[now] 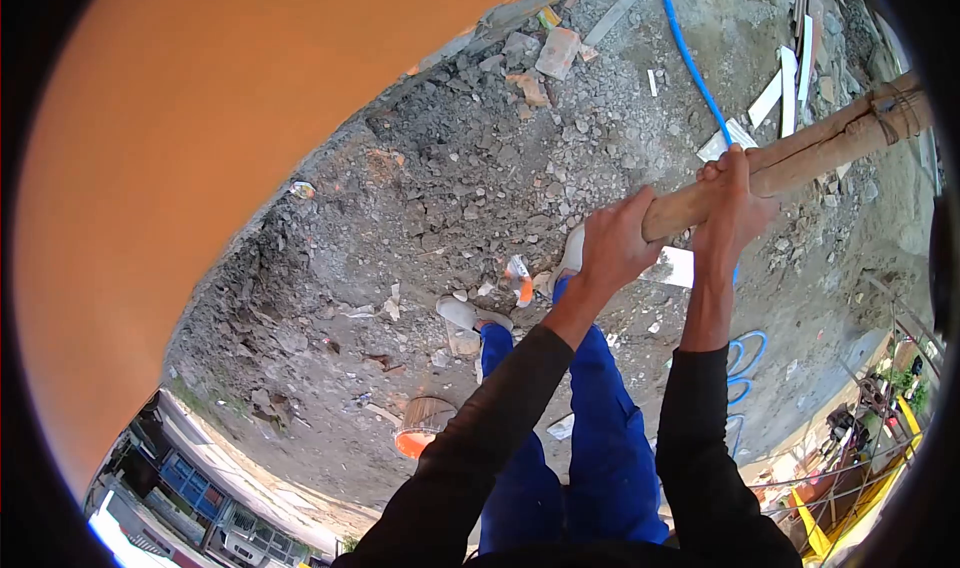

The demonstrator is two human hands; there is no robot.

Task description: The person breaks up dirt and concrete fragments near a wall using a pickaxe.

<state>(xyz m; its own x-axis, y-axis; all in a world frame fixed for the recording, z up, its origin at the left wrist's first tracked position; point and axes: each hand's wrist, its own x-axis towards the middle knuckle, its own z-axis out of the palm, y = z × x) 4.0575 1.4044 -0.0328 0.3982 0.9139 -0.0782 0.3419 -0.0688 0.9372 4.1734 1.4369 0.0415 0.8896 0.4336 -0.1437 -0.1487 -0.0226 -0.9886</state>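
A thick wooden pole (820,155) runs from in front of me to the upper right, with wire wound round it near its far visible part. My left hand (620,240) is closed at the pole's near end. Farther along, my right hand (737,213) wraps round the same pole, its fingers partly hidden. Under the pole, a blue hose (685,53) passes behind my right hand and lies in loops beside my right forearm. The pole's far end is cut off by the view's dark edge.
Rubble and loose soil (450,198) cover the ground along an orange wall (200,138). A bucket (428,418) lies near my left leg. White strips (788,88) and a brick piece (558,53) lie ahead. Yellow metalwork (812,523) stands at lower right.
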